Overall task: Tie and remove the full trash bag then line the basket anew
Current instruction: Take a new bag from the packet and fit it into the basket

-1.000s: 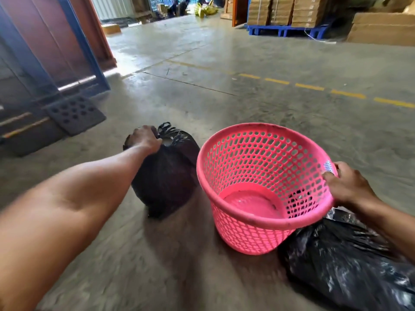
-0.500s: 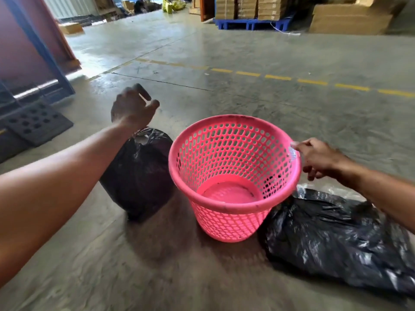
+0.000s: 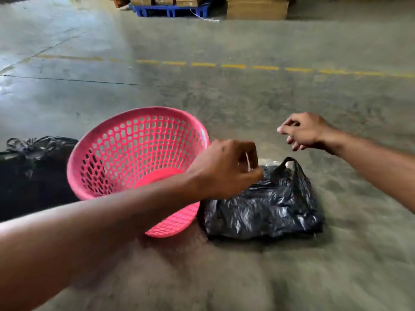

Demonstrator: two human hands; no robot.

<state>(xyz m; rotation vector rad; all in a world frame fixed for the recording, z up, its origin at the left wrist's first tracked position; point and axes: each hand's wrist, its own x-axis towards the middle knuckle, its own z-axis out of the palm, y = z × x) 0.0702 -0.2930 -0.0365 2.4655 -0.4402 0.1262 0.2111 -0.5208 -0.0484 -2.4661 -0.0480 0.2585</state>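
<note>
The empty pink perforated basket (image 3: 137, 151) stands on the concrete floor, left of centre. At the left edge sits the full black trash bag (image 3: 33, 171), its top knotted. Right of the basket a flat, crumpled black bag (image 3: 269, 207) lies on the floor with one handle loop sticking up. My left hand (image 3: 226, 167) reaches across the basket's front to that bag's upper edge, thumb and fingers curled with a gap between them and nothing held. My right hand (image 3: 305, 131) hovers above and behind the flat bag, fingers loosely bent, empty.
Bare concrete floor spreads all around, with a dashed yellow line (image 3: 235, 66) across it further out. Far back stand a blue pallet (image 3: 170, 10) with cardboard boxes and a stack of flat cartons (image 3: 256, 7).
My left hand left the tied bag and swung right over the basket to the flat bag. My right hand let go of the basket's rim. The view turned right.
</note>
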